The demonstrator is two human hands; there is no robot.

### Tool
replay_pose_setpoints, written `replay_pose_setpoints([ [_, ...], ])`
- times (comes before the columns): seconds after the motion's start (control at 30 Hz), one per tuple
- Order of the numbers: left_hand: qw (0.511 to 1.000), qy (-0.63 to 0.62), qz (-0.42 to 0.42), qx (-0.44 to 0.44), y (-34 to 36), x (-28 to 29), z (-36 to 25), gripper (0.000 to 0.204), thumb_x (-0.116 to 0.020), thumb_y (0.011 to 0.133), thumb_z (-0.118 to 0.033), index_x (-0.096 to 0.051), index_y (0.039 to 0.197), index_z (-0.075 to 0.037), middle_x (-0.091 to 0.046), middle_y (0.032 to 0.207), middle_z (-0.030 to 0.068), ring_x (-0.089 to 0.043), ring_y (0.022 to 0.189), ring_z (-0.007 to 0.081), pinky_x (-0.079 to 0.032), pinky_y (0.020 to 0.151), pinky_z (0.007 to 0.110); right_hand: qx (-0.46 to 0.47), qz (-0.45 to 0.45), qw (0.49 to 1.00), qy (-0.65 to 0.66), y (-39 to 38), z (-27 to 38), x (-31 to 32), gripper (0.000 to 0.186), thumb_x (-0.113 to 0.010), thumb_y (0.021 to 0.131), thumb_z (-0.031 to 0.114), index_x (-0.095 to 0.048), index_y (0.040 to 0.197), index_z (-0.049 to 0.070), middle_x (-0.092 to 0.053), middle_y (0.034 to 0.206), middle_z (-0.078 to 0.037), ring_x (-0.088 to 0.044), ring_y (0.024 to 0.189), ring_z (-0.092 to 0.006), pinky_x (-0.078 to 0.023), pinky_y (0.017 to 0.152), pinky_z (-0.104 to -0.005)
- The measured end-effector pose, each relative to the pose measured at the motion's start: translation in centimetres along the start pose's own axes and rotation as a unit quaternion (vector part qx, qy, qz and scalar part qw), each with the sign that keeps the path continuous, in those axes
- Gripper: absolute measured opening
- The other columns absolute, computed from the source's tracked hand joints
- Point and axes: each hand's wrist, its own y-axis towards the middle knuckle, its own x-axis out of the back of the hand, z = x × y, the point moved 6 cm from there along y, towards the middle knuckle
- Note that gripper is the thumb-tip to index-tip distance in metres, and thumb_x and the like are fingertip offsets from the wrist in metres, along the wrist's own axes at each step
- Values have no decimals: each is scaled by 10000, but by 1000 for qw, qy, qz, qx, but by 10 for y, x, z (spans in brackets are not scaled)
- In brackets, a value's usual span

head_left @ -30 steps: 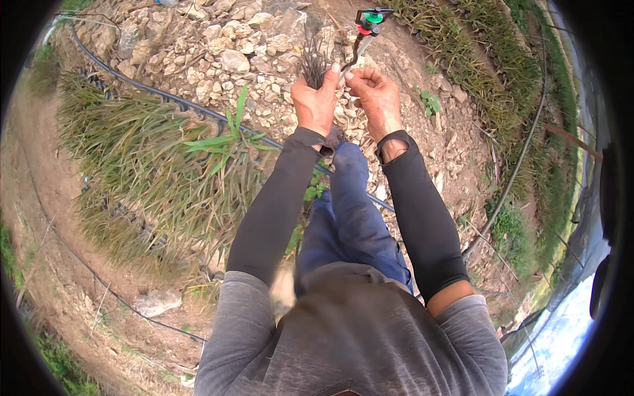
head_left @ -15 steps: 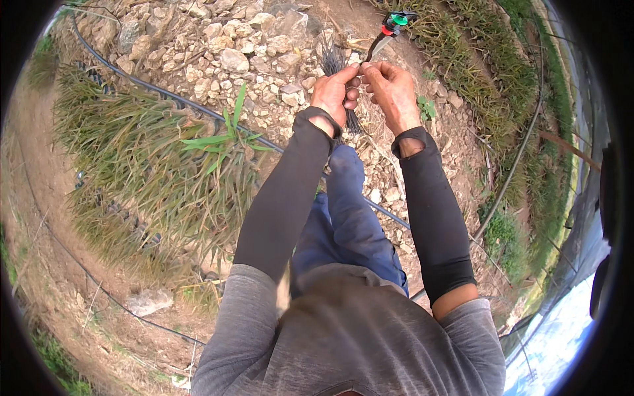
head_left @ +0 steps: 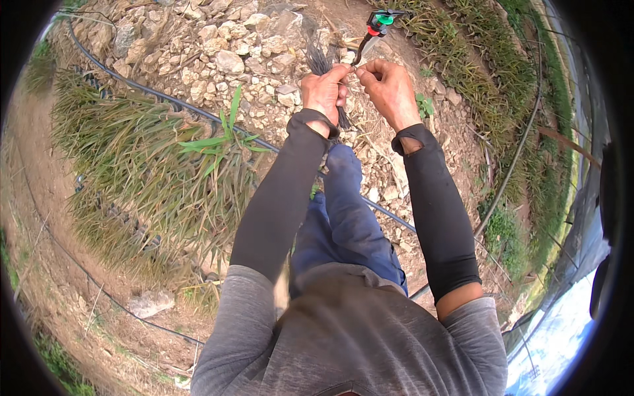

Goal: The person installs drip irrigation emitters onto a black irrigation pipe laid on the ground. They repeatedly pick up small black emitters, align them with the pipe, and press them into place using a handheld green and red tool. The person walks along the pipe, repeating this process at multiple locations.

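My left hand (head_left: 322, 94) is closed round a bundle of thin dark wire-like strands (head_left: 319, 63), which stick out above and below the fist. Its thumb and forefinger reach to the lower end of a dark tube (head_left: 360, 54). That tube carries a small sprinkler head (head_left: 380, 23) with green and red parts. Just right of it, my right hand (head_left: 388, 91) is pinched, thumb against forefinger, close to the left fingertips. Whatever lies in this pinch is too small to make out.
A black hose (head_left: 191, 105) runs diagonally across the stony ground (head_left: 228, 63) and behind my legs (head_left: 343, 204). Long-leaved plants (head_left: 158, 165) grow at the left, with more rows (head_left: 482, 59) at the upper right. Netting (head_left: 591, 152) stands along the right edge.
My left hand and the bundle have shifted slightly left. The right hand has drawn a little apart from the left. The sprinkler head now appears slightly further left.
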Motion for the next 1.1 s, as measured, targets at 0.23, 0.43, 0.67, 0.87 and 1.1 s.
replay_pose_setpoints([
  [0.23,838,333,-134,-411,-18,-5,-38,126,-720,734,-108,-660,727,2,-611,632,56,-583,550,194,-452,532,331,-73,48,967,239,0,-29,-33,180,-625,860,161,-662,895,-12,-664,755,-72,-599,652,-148,-462,601,-292],
  [0.43,704,416,-121,-563,-43,-14,-39,78,-676,694,-93,-635,735,-42,-575,663,118,-606,639,322,-466,558,382,-179,81,852,486,-5,-33,-74,124,-635,866,122,-663,910,10,-631,733,-12,-524,598,-64,-390,509,-206],
  [0.67,947,160,-112,-255,-3,19,-6,199,-713,819,-153,-676,883,32,-678,800,55,-583,708,100,-477,623,296,-70,-19,961,268,-10,-27,-42,356,-696,809,201,-640,1065,-41,-679,835,-88,-624,724,-147,-490,635,-284],
  [0.87,981,114,-16,-158,-1,7,5,141,-671,863,-174,-648,837,-37,-580,658,-13,-449,469,57,-321,409,235,7,-103,989,107,-14,9,-11,510,-727,761,333,-615,1059,-66,-678,885,-166,-667,769,-260,-515,702,-352],
  [1.1,989,96,-4,-114,1,5,2,193,-712,827,-183,-640,810,-4,-588,635,26,-465,439,79,-331,379,234,13,-93,995,36,-7,14,-7,401,-682,790,313,-646,1002,-25,-691,876,-177,-678,808,-289,-514,724,-369],
])
